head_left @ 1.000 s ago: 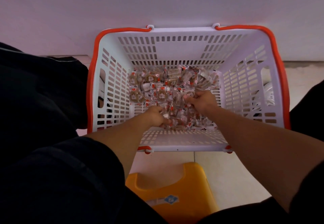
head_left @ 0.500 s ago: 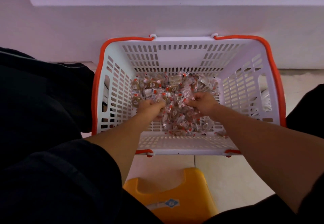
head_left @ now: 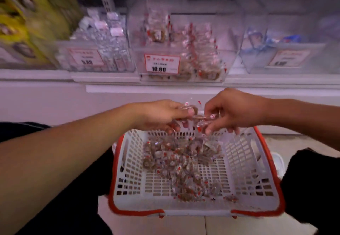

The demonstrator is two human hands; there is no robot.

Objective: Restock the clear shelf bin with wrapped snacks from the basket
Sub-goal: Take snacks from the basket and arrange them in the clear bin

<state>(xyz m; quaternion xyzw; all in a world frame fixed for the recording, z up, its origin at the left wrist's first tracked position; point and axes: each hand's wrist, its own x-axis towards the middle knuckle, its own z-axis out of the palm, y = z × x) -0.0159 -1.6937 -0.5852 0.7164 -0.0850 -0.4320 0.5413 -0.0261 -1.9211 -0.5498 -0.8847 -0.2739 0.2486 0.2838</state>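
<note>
A white slotted basket (head_left: 246, 181) with an orange rim sits on the floor, with several clear-wrapped brown snacks (head_left: 176, 163) piled inside. My left hand (head_left: 158, 114) and my right hand (head_left: 233, 109) are raised above the basket's far edge, side by side. Each hand grips a bunch of wrapped snacks (head_left: 195, 117) between curled fingers and thumb. Straight ahead on the shelf stands the clear bin (head_left: 226, 60), partly filled with the same snacks and bearing a red-bordered price label (head_left: 161, 63).
Another clear bin (head_left: 103, 51) of silvery packets stands to the left, and one with blue packets (head_left: 276, 51) to the right. Yellow packages (head_left: 27, 19) fill the far left. A white shelf ledge (head_left: 128, 84) runs below the bins. My dark-clothed knees flank the basket.
Both hands have lifted out of the basket with handfuls of snacks. My view has tipped up from the basket to the shelf bins.
</note>
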